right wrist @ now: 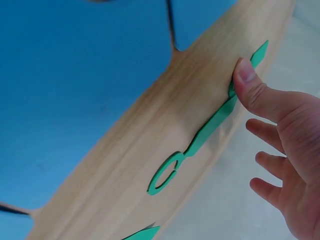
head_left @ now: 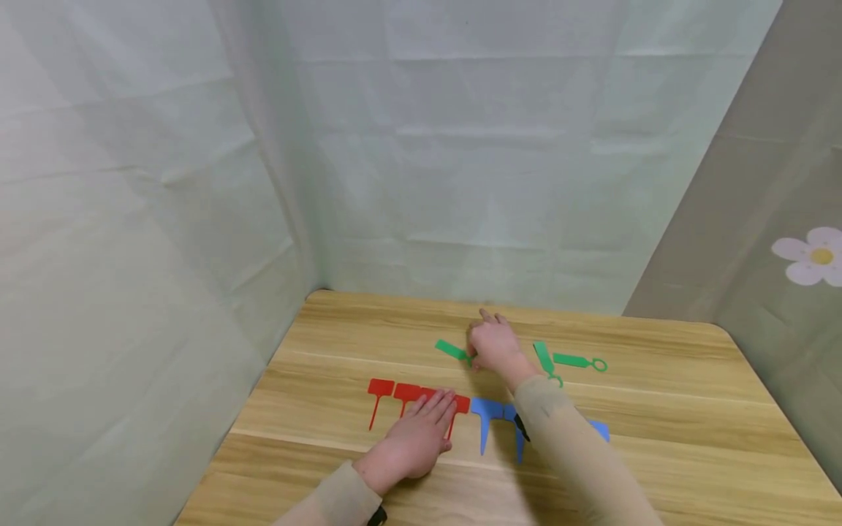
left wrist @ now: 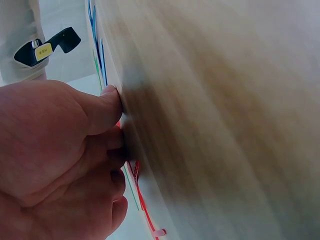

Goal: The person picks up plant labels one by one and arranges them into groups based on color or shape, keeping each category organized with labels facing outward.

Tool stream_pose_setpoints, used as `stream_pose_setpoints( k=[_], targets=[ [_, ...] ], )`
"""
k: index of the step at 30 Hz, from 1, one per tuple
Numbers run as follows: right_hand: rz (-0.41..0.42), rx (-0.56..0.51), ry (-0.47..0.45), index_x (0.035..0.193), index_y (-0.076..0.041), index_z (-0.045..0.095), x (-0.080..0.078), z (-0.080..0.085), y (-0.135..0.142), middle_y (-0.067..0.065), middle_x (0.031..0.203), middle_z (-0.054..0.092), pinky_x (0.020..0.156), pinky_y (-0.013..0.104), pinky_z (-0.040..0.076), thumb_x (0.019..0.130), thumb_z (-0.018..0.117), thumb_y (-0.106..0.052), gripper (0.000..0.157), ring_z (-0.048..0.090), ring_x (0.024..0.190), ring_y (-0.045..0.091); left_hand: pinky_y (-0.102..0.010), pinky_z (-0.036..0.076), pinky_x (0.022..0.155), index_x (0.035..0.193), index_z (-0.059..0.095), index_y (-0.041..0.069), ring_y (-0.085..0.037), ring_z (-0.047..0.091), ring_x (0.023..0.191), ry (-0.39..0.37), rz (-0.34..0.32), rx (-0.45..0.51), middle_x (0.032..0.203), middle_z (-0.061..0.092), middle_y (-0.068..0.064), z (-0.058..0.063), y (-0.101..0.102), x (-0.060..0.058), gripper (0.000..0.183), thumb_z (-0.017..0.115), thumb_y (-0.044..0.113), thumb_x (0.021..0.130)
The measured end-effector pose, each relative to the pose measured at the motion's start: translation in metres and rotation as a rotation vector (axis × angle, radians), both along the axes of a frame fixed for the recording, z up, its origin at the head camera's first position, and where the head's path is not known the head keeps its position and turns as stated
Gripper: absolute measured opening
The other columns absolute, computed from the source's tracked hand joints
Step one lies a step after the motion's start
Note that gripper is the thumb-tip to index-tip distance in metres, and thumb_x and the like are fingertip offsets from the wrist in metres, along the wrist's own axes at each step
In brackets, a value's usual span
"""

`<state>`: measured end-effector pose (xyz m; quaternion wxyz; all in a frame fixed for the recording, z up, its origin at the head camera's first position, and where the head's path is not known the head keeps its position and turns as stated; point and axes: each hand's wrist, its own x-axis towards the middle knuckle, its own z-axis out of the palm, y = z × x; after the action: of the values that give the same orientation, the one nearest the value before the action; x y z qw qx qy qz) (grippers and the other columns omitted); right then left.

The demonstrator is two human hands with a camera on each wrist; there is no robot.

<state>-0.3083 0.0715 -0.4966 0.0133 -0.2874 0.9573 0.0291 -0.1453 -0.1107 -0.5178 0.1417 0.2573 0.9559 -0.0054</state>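
Observation:
My left hand [head_left: 417, 442] lies with its fingers stretched over a row of red T-shaped plant labels [head_left: 380, 387], covering some of them. At the back of the table my right hand [head_left: 495, 345] pinches the ring end of a green plant tag [head_left: 450, 349] between thumb and index finger. The index fingertip is hidden behind the thumb [right wrist: 246, 75] in the right wrist view, and the other fingers spread away. A second green ring tag [right wrist: 212, 125] lies beside the thumb; my hand hides it in the head view.
To the right lie two more green tags [head_left: 543, 356] [head_left: 571, 360]. Blue T-shaped labels [head_left: 487, 409] continue the red row, partly under my right sleeve [head_left: 579, 453]. The wooden table [head_left: 316, 409] meets pale cloth walls [head_left: 460, 183] at the back and left.

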Motion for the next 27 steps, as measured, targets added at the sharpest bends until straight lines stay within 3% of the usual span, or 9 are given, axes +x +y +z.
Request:
stream_pose_setpoints(
  k=[7,21,27],
  targets=[
    [-0.013,0.032,-0.045,0.063,-0.026,0.064,-0.0018,0.0028,-0.0025,0.005,0.139,0.070,0.124,0.062,0.032,0.069,0.103,-0.034,0.040,0.037,0.154,0.045,-0.045,0.021,0.131,0.167,0.039,0.013,-0.023,0.019,0.163,-0.009,0.003,0.010,0.177,0.025,-0.002,0.0012,0.0006,0.0009,0.068,0.059,0.042,0.109],
    [-0.026,0.010,-0.047,0.065,-0.026,0.066,-0.0027,0.0029,-0.0029,0.002,0.133,0.071,0.124,0.065,0.029,0.067,0.104,-0.034,0.039,0.035,0.154,0.047,-0.045,0.021,0.131,0.167,0.039,0.013,-0.023,0.020,0.163,0.010,0.004,0.004,0.177,0.025,-0.002,-0.0022,-0.0003,-0.0009,0.069,0.059,0.043,0.109],
    [-0.024,0.015,-0.050,0.068,-0.028,0.070,-0.0038,0.0028,0.0000,0.003,0.139,0.069,0.124,0.065,0.029,0.067,0.103,-0.036,0.034,0.035,0.155,0.047,-0.044,0.021,0.131,0.167,0.038,0.013,-0.023,0.020,0.163,0.012,0.002,0.000,0.177,0.026,-0.002,-0.0006,0.0002,0.0003,0.069,0.059,0.043,0.109]
  ],
)
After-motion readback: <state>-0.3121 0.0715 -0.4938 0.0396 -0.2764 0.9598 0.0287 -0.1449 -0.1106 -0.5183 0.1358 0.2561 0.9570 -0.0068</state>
